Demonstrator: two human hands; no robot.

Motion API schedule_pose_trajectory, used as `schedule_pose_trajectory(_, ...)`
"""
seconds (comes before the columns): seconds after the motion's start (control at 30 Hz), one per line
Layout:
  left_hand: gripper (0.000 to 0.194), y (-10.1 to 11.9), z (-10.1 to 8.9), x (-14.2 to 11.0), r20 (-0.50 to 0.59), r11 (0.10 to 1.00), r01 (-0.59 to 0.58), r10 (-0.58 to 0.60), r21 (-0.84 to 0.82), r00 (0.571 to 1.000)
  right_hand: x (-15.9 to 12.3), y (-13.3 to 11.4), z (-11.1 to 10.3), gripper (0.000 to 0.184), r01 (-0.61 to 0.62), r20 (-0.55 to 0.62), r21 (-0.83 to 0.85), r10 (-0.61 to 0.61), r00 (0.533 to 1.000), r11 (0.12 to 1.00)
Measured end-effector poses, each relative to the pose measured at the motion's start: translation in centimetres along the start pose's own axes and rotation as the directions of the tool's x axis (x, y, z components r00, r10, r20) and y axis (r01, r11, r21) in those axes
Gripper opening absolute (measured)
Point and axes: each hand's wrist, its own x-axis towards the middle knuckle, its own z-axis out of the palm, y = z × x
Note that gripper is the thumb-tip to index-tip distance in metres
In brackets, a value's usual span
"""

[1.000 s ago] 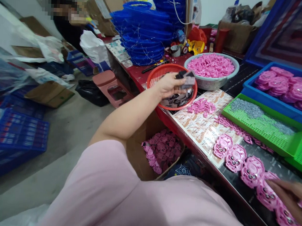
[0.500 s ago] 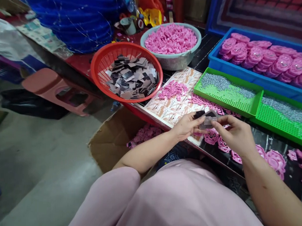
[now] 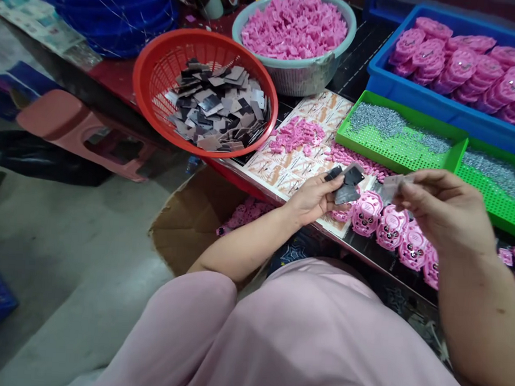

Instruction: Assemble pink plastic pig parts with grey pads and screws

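Note:
My left hand (image 3: 312, 200) is closed on several small flat grey and black plates (image 3: 347, 186), fanned out over its fingers. My right hand (image 3: 448, 210), a little apart to the right, pinches a thin pale-grey plate (image 3: 393, 188) between thumb and fingers. Below the hands, a row of pink plastic housings (image 3: 392, 227) with shiny metal bits lies along the table's near edge. Plates of the same sort fill a red basket (image 3: 145, 68) at the left.
A grey-blue basin (image 3: 303, 75) of pink parts stands behind. Green trays (image 3: 406, 157) hold small silvery pieces. A blue crate (image 3: 381, 84) holds stacked pink housings. Small pink parts (image 3: 298, 135) lie on a patterned sheet (image 3: 267, 173). A cardboard box (image 3: 174, 229) sits below the table.
My right hand has moved right, away from my left hand, with a pale plate in its fingers. The other plates stay in my left hand. The view has shifted slightly.

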Motion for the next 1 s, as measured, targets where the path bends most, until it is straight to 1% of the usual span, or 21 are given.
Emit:
schedule_pose_trajectory(0.03, 0.009, 0.4, -0.3, -0.2, -0.007, 1.000, -0.009, 0.009, 0.014, 1.000, 0.1, -0.2, -0.3, 0.029, -0.007, 0.039, -0.069, 0.009, 0.999, 0.998)
schedule_pose_trajectory(0.07, 0.008, 0.9, -0.7, -0.4, -0.013, 0.999, -0.017, 0.018, 0.029, 1.000, 0.3, -0.3, -0.5, 0.028, -0.004, 0.084, -0.180, 0.019, 0.996, 0.984)
schedule_pose_trajectory(0.13, 0.008, 1.6, -1.5, -0.7, -0.024, 0.998, -0.033, 0.035, 0.056, 0.999, 0.8, 0.0, -0.5, 0.030, 0.032, 0.179, -0.406, 0.045, 0.983, 0.913)
schedule_pose_trajectory(0.2, 0.007, 2.0, -2.3, -1.0, -0.030, 0.995, -0.043, 0.045, 0.085, 0.999, 1.5, 0.7, 0.1, 0.035, 0.075, 0.253, -0.533, 0.074, 0.965, 0.843)
schedule_pose_trajectory(0.27, 0.006, 2.2, -3.0, -1.2, -0.021, 0.991, -0.039, 0.042, 0.127, 0.999, 2.4, 1.4, 1.1, 0.029, 0.119, 0.319, -0.597, 0.099, 0.943, 0.794)
schedule_pose_trajectory(0.37, 0.011, 2.1, -3.5, -1.6, 0.009, 0.978, -0.035, 0.034, 0.204, 0.999, 3.5, 2.3, 2.7, 0.013, 0.208, 0.407, -0.657, 0.109, 0.907, 0.725)
schedule_pose_trajectory(0.43, 0.015, 2.1, -3.7, -1.9, 0.026, 0.969, -0.026, 0.020, 0.246, 0.999, 4.0, 2.6, 3.4, 0.011, 0.256, 0.446, -0.672, 0.104, 0.889, 0.695)
schedule_pose_trajectory(0.47, 0.016, 2.1, -3.7, -1.9, 0.029, 0.965, -0.018, 0.011, 0.263, 1.000, 4.1, 2.7, 3.6, 0.011, 0.275, 0.451, -0.672, 0.084, 0.889, 0.688)
schedule_pose_trajectory(0.53, 0.020, 2.1, -3.6, -2.0, 0.032, 0.956, 0.001, -0.011, 0.294, 0.999, 3.9, 2.6, 3.6, 0.012, 0.303, 0.422, -0.654, 0.002, 0.907, 0.693)
schedule_pose_trajectory(0.6, 0.026, 1.9, -3.3, -2.0, 0.045, 0.945, 0.005, -0.021, 0.326, 0.999, 3.5, 2.2, 3.3, 0.018, 0.283, 0.349, -0.600, -0.074, 0.934, 0.748)
schedule_pose_trajectory(0.63, 0.029, 1.8, -3.1, -1.9, 0.059, 0.940, -0.001, -0.020, 0.342, 0.998, 3.2, 1.9, 3.0, 0.022, 0.254, 0.320, -0.561, -0.077, 0.944, 0.788)
schedule_pose_trajectory(0.7, 0.036, 1.4, -2.5, -1.7, 0.098, 0.926, -0.023, -0.015, 0.377, 0.995, 2.5, 1.2, 2.5, 0.030, 0.180, 0.313, -0.497, -0.018, 0.950, 0.849)
schedule_pose_trajectory(0.77, 0.042, 1.0, -1.7, -1.5, 0.146, 0.908, -0.046, -0.017, 0.417, 0.989, 1.8, 0.5, 2.0, 0.036, 0.119, 0.315, -0.477, 0.043, 0.948, 0.871)
schedule_pose_trajectory(0.8, 0.044, 0.8, -1.3, -1.4, 0.169, 0.897, -0.056, -0.021, 0.438, 0.985, 1.5, 0.3, 1.7, 0.038, 0.091, 0.297, -0.473, 0.061, 0.953, 0.876)
schedule_pose_trajectory(0.9, 0.049, 0.3, -0.5, -1.0, 0.204, 0.868, -0.064, -0.044, 0.493, 0.978, 0.8, 0.0, 0.6, 0.040, 0.000, 0.160, -0.421, 0.075, 0.984, 0.907)
schedule_pose_trajectory(1.0, 0.047, 0.3, -0.4, -0.7, 0.182, 0.849, -0.047, -0.058, 0.527, 0.982, 0.2, 0.2, -0.8, 0.038, -0.081, 0.050, -0.354, 0.106, 0.993, 0.932)
